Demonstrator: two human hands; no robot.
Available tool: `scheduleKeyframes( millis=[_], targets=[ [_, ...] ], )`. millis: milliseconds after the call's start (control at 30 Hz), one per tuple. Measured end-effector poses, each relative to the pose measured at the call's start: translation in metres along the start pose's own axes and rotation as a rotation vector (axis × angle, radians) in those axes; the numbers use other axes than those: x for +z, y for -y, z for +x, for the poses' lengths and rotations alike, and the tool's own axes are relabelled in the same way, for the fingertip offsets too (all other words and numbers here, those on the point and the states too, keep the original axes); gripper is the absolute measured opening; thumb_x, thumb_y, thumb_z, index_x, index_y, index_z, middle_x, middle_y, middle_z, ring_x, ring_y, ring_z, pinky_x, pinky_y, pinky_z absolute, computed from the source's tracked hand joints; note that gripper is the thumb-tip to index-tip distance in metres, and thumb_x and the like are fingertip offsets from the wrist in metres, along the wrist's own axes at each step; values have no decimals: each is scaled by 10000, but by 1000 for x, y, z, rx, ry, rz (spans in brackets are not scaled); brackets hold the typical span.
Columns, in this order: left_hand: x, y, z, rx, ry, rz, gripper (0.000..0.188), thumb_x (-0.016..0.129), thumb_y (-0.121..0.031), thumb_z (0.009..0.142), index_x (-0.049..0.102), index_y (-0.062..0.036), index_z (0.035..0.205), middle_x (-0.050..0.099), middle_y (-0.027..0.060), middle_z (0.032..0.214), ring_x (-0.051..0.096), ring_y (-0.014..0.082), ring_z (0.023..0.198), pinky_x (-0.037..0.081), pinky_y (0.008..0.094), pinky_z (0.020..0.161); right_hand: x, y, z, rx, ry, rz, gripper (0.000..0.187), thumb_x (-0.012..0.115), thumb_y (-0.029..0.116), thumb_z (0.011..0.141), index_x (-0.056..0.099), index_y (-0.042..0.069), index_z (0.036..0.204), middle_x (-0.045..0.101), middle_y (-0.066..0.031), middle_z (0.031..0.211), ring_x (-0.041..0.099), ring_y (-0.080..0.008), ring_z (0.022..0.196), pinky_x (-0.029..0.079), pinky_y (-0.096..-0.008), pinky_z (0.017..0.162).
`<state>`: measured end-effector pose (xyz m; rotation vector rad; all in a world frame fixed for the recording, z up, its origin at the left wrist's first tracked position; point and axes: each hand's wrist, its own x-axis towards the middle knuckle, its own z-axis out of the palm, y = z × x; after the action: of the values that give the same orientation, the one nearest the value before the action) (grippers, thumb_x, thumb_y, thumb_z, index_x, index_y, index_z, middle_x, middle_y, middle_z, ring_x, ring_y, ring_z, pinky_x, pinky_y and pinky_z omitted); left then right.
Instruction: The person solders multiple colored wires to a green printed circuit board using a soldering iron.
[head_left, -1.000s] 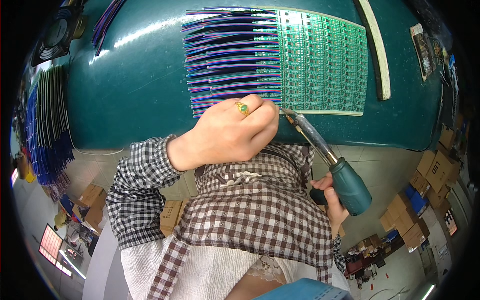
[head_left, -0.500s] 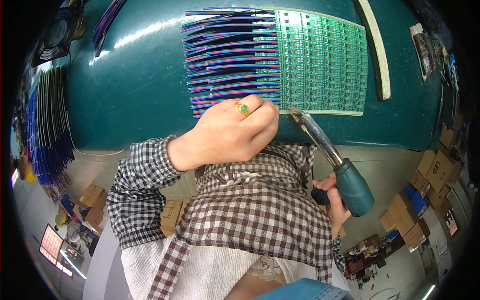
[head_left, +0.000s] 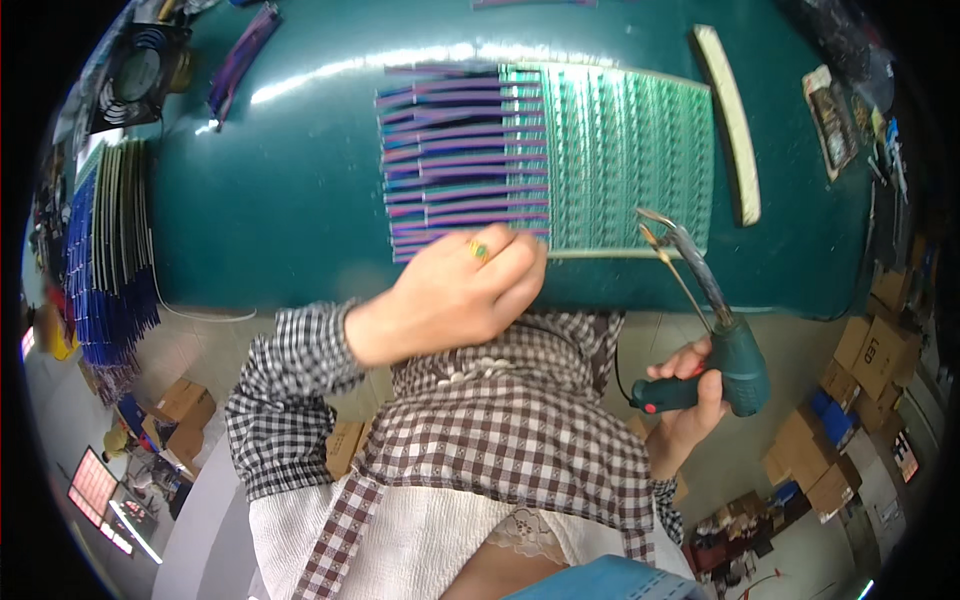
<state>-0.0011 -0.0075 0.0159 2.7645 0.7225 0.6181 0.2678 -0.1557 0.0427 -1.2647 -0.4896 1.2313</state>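
A green printed circuit board panel (head_left: 625, 165) lies on the table. Rows of thin coloured wires (head_left: 430, 160) stretch leftward from its left edge. My left hand (head_left: 450, 295), with a green-stoned ring, is closed at the near left corner of the panel. Its fingertips are bent under, so whatever they pinch is hidden. In my right hand (head_left: 690, 400) is a dark green pistol-shaped soldering gun (head_left: 742, 375), gripped by its handle. The metal barrel slants up and left, and its bent tip appears above the near right part of the panel, beside a thin brass-coloured feed tube.
A pale strip (head_left: 730, 125) lies right of the panel. Bundled wires (head_left: 243, 65) and a black fan (head_left: 138, 75) are at the far left. Many blue wires (head_left: 105, 250) hang at the left table edge. Cardboard boxes (head_left: 865, 355) stand on the floor at right.
My right hand has moved the soldering gun rightward, its tip leaving the panel's left edge near my left fingers. My left hand stays closed by the corner. The view has shifted slightly.
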Motion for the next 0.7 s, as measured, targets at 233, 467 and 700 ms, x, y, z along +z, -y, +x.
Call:
scheduleKeyframes(
  millis=[233, 467, 700],
  targets=[
    [-54, 68, 65, -241, -178, -318, 269, 671, 37, 734, 686, -46, 990, 644, 143, 1008, 643, 309, 931, 525, 377, 805, -28, 19, 47, -69, 17, 227, 388, 569, 357, 963, 472, 27, 1144, 549, -56, 789, 599, -180, 748, 613, -376, 626],
    [-18, 143, 95, -441, -102, -108, 113, 681, -47, 777, 618, -36, 870, 591, 118, 879, 598, 319, 825, 485, 401, 709, -16, 31, 57, -78, 71, 290, 407, 559, 397, 961, 478, 25, 1106, 526, -49, 766, 573, -166, 711, 605, -343, 585],
    [-24, 129, 89, -473, -133, -100, 144, 676, -51, 781, 580, -47, 888, 603, 116, 822, 605, 313, 769, 484, 397, 674, -21, 34, 67, -75, 58, 237, 364, 520, 362, 995, 461, 22, 1112, 502, -50, 796, 553, -155, 720, 607, -321, 615]
  ],
)
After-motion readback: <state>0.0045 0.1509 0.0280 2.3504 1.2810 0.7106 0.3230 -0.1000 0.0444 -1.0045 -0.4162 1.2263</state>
